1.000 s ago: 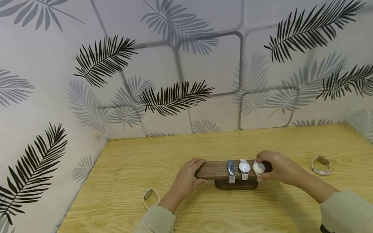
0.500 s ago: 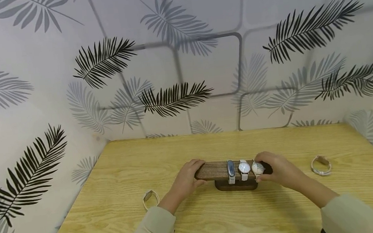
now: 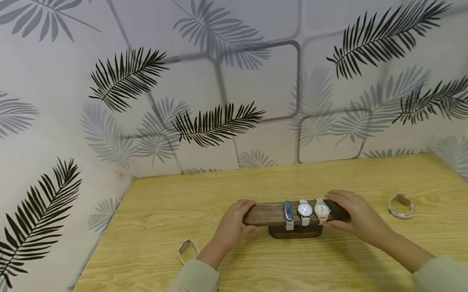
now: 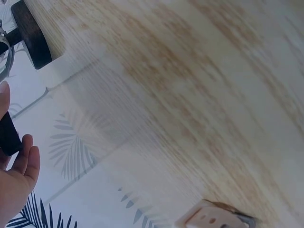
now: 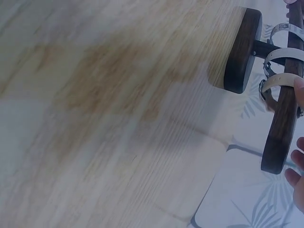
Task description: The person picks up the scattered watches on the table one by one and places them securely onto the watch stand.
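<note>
A dark wooden watch stand [image 3: 264, 214] stands on the table, a horizontal bar above a rounded base [image 3: 296, 231]. On the bar are a fitness band [image 3: 288, 212], a white-strapped watch [image 3: 304, 210] and a cream-strapped watch [image 3: 322, 210], side by side right of its middle. My left hand [image 3: 233, 222] grips the bar's left end, fingers behind and thumb in front. My right hand [image 3: 359, 214] straddles the right end, beside the cream-strapped watch. In the right wrist view, fingertips [image 5: 293, 177] show near the end of the bar [image 5: 280, 137].
Two more watches lie on the wooden table [image 3: 237, 187]: a light-strapped watch [image 3: 187, 250] by my left forearm, and another watch [image 3: 401, 206] right of my right hand. A leaf-patterned wall [image 3: 262, 88] rises behind the table.
My right hand has slid off the cream-strapped watch toward the bar's right end, leaving its dial fully visible. The left hand keeps its grip on the left end.
</note>
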`<state>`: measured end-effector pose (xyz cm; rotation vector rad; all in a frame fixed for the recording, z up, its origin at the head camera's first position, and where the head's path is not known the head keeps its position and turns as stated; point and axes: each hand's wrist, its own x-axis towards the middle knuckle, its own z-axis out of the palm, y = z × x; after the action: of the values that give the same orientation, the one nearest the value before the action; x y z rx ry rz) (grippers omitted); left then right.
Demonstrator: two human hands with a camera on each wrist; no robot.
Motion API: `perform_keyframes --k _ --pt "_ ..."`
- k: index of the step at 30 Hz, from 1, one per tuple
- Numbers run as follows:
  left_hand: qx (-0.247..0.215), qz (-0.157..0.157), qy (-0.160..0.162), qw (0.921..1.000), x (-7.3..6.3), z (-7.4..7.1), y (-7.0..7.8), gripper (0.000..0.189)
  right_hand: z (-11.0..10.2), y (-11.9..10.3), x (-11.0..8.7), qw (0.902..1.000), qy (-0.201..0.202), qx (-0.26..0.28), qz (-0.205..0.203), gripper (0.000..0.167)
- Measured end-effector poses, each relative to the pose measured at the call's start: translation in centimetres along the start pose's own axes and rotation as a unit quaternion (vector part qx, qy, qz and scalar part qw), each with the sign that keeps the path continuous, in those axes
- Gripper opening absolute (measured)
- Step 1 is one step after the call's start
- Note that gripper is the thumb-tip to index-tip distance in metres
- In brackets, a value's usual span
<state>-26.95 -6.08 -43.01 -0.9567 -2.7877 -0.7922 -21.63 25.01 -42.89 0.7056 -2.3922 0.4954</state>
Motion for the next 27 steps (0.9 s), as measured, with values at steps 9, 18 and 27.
perform_keyframes --k 9,18,27 --pt "-0.007 -0.005 0.003 1.0 0.0 0.1 -0.2 0.06 -2.2 0.3 -2.2 0.9997 0.017 -0.018 -0.001 0.071" --pt "0.001 0.003 0.01 0.9999 0.0 0.3 -0.4 0.059 -4.0 1.5 -5.5 0.9995 0.008 -0.024 0.019 0.077" --pt "-0.004 0.004 0.007 1.0 0.0 0.2 -0.3 0.059 -5.9 2.8 -9.1 0.9995 0.011 -0.009 0.027 0.085"
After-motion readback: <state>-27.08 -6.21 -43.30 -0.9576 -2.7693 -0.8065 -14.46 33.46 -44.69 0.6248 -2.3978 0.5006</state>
